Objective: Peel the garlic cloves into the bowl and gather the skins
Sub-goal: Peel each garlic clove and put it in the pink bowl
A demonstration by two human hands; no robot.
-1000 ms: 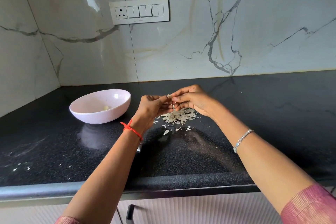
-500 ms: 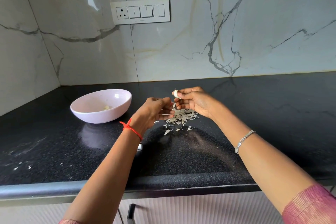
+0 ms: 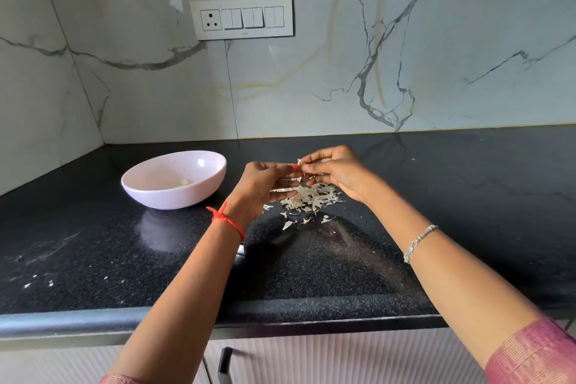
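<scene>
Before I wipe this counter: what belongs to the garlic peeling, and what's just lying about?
Job: small garlic clove between left hand and right hand; papery pale skin pile; pink round bowl.
Idle: white wall switch panel; black cabinet handle.

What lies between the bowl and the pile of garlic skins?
Head view: only the left hand, held above the black countertop, comes between the bowl and the skin pile.

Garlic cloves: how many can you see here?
2. One peeled clove lies in the bowl; a second clove is pinched between the left hand and right hand above the skin pile. Others may be hidden under the hands or skins.
</scene>
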